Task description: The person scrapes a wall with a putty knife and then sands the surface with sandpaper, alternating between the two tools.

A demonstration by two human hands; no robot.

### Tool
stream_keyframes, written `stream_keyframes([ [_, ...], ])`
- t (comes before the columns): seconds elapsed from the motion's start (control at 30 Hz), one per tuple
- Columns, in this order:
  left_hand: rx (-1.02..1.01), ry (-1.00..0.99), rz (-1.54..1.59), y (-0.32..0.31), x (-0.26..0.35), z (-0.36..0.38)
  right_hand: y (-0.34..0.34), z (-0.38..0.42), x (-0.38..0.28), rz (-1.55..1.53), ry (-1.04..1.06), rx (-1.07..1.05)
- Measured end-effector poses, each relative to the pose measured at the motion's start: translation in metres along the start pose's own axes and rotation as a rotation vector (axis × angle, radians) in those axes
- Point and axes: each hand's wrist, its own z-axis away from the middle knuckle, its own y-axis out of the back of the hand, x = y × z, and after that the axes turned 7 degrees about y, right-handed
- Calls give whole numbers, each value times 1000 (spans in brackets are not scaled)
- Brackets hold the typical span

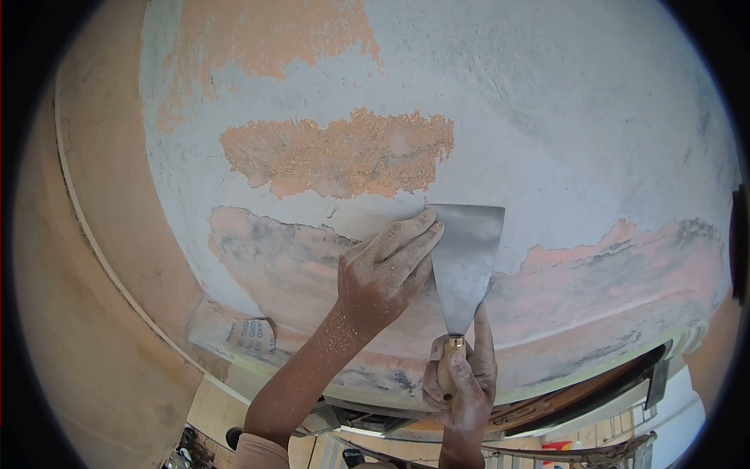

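**Scraper flat against a patchy painted wall**

We look up at a curved wall point(547, 117) coated in pale grey-white paint, with salmon-coloured patches where the coat is gone. At about nine o'clock a tan band point(94, 234) edges the painted area. Low at seven o'clock a scrap of sandpaper point(234, 334), printed side out, lies against the surface. Above it, near eleven o'clock from the hands, a rough orange patch point(344, 152) shows a pitted, crumbly texture, and a larger bare area point(273, 39) sits at the top.

Our left hand point(383, 273), dusted with white powder, comes up from six o'clock on a bare forearm. Its fingers are stretched out and pressed together, the tips touching the upper left corner of the scraper blade point(466, 258), so it presses rather than grips.

Just to the right, our right hand point(461, 383) is wrapped tight around the scraper's wooden handle point(447, 367), the forefinger reaching up along the blade's right edge. The wide metal blade points to twelve o'clock and seems to lie flat on the wall, though we cannot be sure it touches all along its edge.

At four o'clock a pink and grey band point(617, 266) runs across the wall.
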Motion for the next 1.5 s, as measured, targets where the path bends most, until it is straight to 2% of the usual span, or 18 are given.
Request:
stream_keyframes([
  [0.33, 9, 19, -7, 3, 2, -5, -9, -2, -4, 86, -10, 44],
  [0.43, 9, 16, 4, -1, 2, -1, 2, 1, -5, 25, 1, -24],
  [0.83, 19, 14, -10, 5, 0, -12, -15, -8, -1, 71, 19, 45],
  [1.5, 23, 11, 29, 2, -1, -14, -14, -9, -9, 35, 15, -9],
])
